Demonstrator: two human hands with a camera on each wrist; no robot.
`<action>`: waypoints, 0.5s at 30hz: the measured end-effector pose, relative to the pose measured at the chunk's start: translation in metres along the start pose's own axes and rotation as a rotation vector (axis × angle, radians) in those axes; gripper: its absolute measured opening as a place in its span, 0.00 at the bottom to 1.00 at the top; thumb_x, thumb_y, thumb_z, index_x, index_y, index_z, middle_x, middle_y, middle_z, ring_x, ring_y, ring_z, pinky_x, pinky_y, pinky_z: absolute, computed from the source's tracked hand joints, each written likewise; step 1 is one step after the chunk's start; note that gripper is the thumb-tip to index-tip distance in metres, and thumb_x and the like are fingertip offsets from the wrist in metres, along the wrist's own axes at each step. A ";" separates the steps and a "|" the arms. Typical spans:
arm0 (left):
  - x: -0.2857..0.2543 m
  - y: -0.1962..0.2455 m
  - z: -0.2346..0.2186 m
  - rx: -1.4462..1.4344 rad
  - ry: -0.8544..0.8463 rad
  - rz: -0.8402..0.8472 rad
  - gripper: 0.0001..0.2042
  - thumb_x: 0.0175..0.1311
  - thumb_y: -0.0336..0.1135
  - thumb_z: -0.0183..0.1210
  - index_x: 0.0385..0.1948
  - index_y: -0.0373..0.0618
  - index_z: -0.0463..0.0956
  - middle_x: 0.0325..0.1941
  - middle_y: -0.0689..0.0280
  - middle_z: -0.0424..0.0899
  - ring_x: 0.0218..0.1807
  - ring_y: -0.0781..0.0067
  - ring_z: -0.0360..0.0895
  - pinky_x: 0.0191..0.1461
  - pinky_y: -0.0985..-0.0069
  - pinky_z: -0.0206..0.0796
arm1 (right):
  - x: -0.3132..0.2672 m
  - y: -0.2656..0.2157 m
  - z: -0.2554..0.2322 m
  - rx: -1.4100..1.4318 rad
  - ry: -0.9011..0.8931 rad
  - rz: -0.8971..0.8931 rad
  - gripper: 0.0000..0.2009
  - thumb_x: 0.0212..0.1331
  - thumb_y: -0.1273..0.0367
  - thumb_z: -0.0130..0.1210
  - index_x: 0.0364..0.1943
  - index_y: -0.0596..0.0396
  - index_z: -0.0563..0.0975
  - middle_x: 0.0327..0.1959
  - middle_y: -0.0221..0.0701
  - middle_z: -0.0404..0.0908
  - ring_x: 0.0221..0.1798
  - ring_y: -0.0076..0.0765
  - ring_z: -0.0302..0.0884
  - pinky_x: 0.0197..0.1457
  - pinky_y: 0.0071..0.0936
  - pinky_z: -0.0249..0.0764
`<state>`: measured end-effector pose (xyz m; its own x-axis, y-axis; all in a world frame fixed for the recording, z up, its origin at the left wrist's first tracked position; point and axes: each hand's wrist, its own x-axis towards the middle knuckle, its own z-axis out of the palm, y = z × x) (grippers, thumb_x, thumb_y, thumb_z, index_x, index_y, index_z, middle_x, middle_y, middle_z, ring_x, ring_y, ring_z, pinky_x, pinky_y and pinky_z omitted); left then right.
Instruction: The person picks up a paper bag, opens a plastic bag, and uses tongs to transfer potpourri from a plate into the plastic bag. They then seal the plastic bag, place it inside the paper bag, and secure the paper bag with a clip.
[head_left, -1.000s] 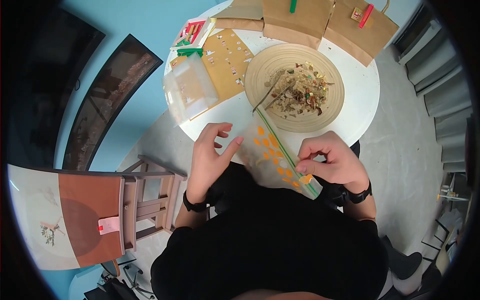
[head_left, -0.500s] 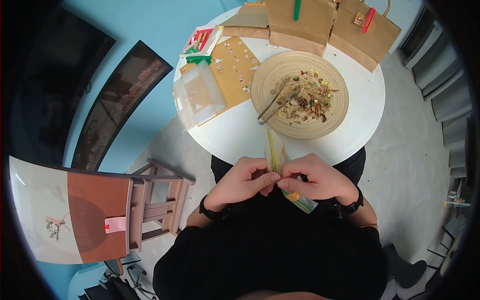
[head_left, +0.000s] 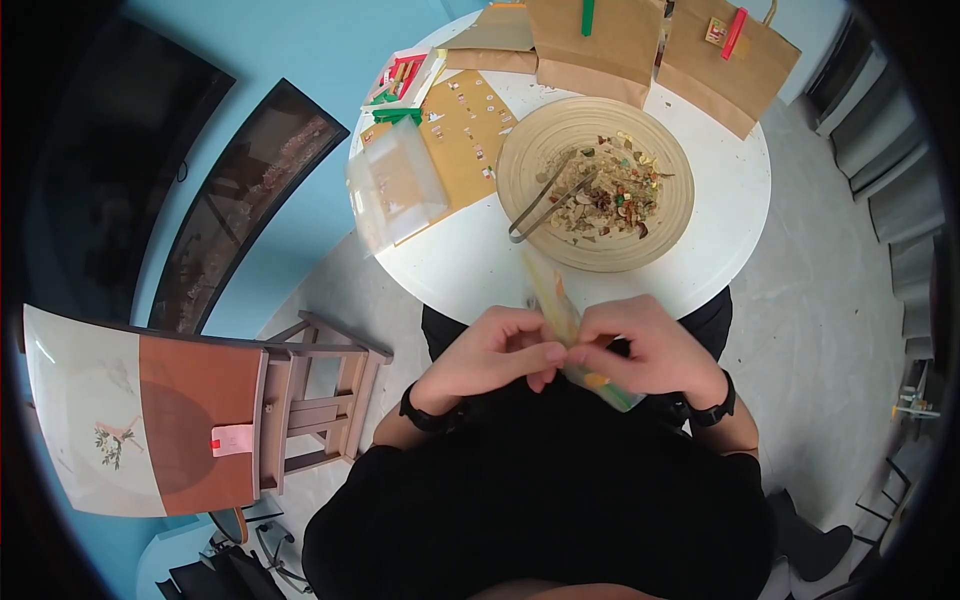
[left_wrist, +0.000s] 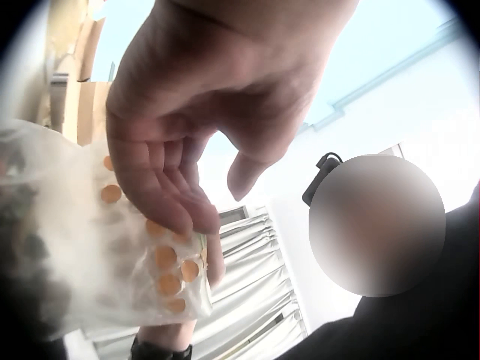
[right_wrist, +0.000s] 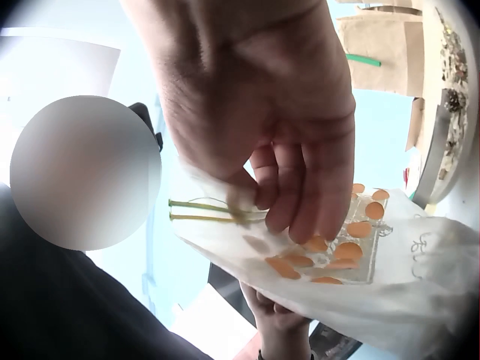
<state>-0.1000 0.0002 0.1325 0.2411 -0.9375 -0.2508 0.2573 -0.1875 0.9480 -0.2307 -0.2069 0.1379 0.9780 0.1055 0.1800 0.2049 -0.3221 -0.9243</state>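
Observation:
A translucent zip bag (head_left: 552, 297) with orange dots hangs between both hands, over the lap at the table's near edge. The right hand (head_left: 650, 345) pinches its green zip edge; in the right wrist view the thumb and fingers of that hand (right_wrist: 270, 127) meet on the bag (right_wrist: 409, 262). Close against the bag, the left hand (head_left: 490, 355) has its fingers bent. The left wrist view shows that hand (left_wrist: 202, 105) with the thumb apart from the fingers, which lie over the dotted side of the bag (left_wrist: 67, 217). Something dark shows inside the bag.
On the round white table (head_left: 725, 200) a round plate (head_left: 513, 165) holds dried bits and metal tongs (head_left: 540, 212). Behind stand paper bags (head_left: 590, 50). At the left lie a clear plastic cover (head_left: 395, 185), a sticker sheet (head_left: 465, 125) and a box of clips (head_left: 405, 80).
The left hand has come from beside the bag to meet the right hand at it. The bag has turned more edge-on to the head view. Over the last half second, both hands have shifted slightly.

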 end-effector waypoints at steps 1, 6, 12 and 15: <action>0.004 -0.003 0.002 0.007 -0.030 -0.003 0.12 0.77 0.35 0.58 0.35 0.36 0.79 0.28 0.69 0.82 0.28 0.83 0.78 0.32 0.83 0.71 | 0.003 -0.005 0.003 0.079 -0.058 -0.003 0.06 0.66 0.69 0.63 0.34 0.57 0.80 0.27 0.32 0.82 0.26 0.34 0.81 0.29 0.26 0.72; 0.004 -0.004 0.001 -0.023 -0.081 -0.009 0.11 0.77 0.35 0.57 0.35 0.36 0.79 0.28 0.70 0.81 0.30 0.83 0.78 0.32 0.83 0.71 | 0.000 0.005 0.009 0.105 -0.105 -0.011 0.05 0.65 0.69 0.63 0.36 0.55 0.82 0.28 0.32 0.83 0.24 0.35 0.78 0.28 0.26 0.70; -0.008 -0.001 -0.001 -0.023 -0.009 0.011 0.10 0.72 0.28 0.59 0.27 0.35 0.77 0.22 0.69 0.79 0.23 0.84 0.74 0.26 0.83 0.64 | -0.013 0.016 0.003 0.105 0.063 0.037 0.04 0.61 0.74 0.62 0.29 0.58 0.80 0.21 0.32 0.80 0.23 0.25 0.77 0.29 0.24 0.70; -0.026 -0.006 -0.033 0.035 0.023 0.084 0.12 0.67 0.24 0.58 0.20 0.35 0.75 0.16 0.69 0.75 0.17 0.85 0.70 0.21 0.82 0.58 | -0.024 0.020 -0.014 0.157 0.371 0.035 0.07 0.57 0.78 0.60 0.23 0.59 0.78 0.17 0.31 0.77 0.21 0.19 0.75 0.27 0.23 0.68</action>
<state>-0.0771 0.0354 0.1267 0.2825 -0.9434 -0.1738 0.2026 -0.1184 0.9721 -0.2499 -0.2290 0.1201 0.9381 -0.2586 0.2305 0.1909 -0.1692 -0.9669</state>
